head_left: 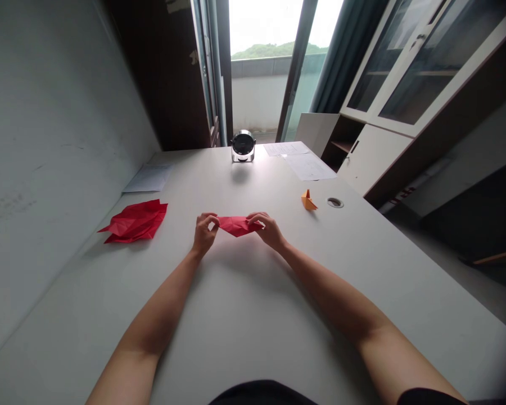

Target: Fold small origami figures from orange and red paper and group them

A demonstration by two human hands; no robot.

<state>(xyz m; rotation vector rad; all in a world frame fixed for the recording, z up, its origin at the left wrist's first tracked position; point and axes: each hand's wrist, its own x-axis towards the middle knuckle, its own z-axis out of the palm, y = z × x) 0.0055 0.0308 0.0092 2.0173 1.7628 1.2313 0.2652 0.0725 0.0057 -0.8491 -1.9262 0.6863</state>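
A folded piece of red paper point(236, 225) is stretched between my two hands above the middle of the table. Its lower edge comes to a blunt point and creases run across its face. My left hand point(205, 233) pinches the left end between thumb and fingers. At the other end, my right hand point(270, 229) grips the paper, its fingers lying over the top edge. Off to the left lie creased red paper sheets point(137, 221), apart from my hands. To the right of my right hand stands a small orange origami figure point(308, 201).
The white table point(244, 337) meets a wall point(59, 140) on the left. At its far edge stands a round black device on a metal stand point(243, 146). Printed papers point(307, 166) lie back right, pale sheets point(148, 178) back left. A cable hole point(335, 202) sits near the right edge.
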